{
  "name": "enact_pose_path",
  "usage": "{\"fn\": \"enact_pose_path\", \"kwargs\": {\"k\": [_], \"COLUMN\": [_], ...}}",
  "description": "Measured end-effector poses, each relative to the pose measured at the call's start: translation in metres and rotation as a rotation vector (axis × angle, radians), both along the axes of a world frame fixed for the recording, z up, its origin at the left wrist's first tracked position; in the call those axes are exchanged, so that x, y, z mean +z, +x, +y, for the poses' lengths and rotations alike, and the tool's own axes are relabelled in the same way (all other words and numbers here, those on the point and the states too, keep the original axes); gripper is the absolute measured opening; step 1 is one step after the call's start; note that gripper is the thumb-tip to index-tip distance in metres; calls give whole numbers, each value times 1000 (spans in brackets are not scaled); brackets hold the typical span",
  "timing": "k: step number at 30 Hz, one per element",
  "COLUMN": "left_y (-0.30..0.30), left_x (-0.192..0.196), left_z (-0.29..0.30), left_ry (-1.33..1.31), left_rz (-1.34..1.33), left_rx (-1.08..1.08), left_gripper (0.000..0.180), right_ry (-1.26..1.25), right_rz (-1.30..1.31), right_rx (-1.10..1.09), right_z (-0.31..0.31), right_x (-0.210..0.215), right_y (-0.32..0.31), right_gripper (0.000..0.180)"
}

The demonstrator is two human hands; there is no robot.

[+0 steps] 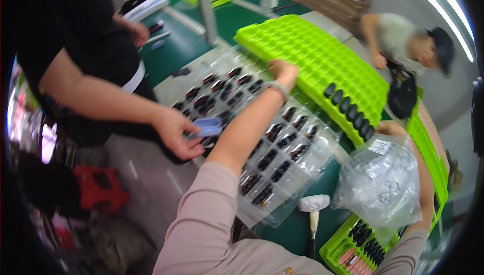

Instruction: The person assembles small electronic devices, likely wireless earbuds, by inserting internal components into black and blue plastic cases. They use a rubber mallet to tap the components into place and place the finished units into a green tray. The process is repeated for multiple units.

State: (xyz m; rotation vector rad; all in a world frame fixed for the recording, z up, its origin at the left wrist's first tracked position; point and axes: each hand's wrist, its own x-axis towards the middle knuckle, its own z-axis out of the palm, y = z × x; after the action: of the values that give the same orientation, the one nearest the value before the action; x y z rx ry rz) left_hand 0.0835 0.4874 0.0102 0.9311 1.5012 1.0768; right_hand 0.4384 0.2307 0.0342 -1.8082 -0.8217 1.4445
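A lime-green pocketed tray (pixel 322 58) is tilted above the far side of the table, most of its pockets bare. Several black oval pieces (pixel 348 109) sit in a row along its near right edge. My left hand (pixel 284 72) is closed on the tray's near left edge. At its right corner my right hand (pixel 392 128) grips the same tray, its fingers partly hidden. Below the left forearm lies a clear plastic tray (pixel 302 161) whose compartments hold small black parts with glints of red. A crumpled clear plastic bag (pixel 380 184) with handwriting lies beside my right forearm.
On the left, a co-worker's hand (pixel 177 132) holds a small blue piece (pixel 207 126) over the clear tray. A white-headed mallet (pixel 313 204) lies near a green tray of black and pink parts (pixel 335 244). Another person (pixel 403 38) is at the far right; a red stool (pixel 101 188) stands left.
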Motion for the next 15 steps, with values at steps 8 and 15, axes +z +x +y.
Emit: {"fn": "enact_pose_path", "kwargs": {"k": [8, 15], "left_y": [-8, 3], "left_x": [46, 33], "left_z": [-18, 9], "left_ry": [196, 450], "left_rz": [-178, -659], "left_rx": [58, -52], "left_gripper": [53, 21], "right_ry": [84, 163], "right_rz": [-113, -374], "right_rx": [2, 53], "right_z": [8, 34], "right_x": [15, 4], "right_y": [-24, -3], "right_gripper": [16, 19]}}
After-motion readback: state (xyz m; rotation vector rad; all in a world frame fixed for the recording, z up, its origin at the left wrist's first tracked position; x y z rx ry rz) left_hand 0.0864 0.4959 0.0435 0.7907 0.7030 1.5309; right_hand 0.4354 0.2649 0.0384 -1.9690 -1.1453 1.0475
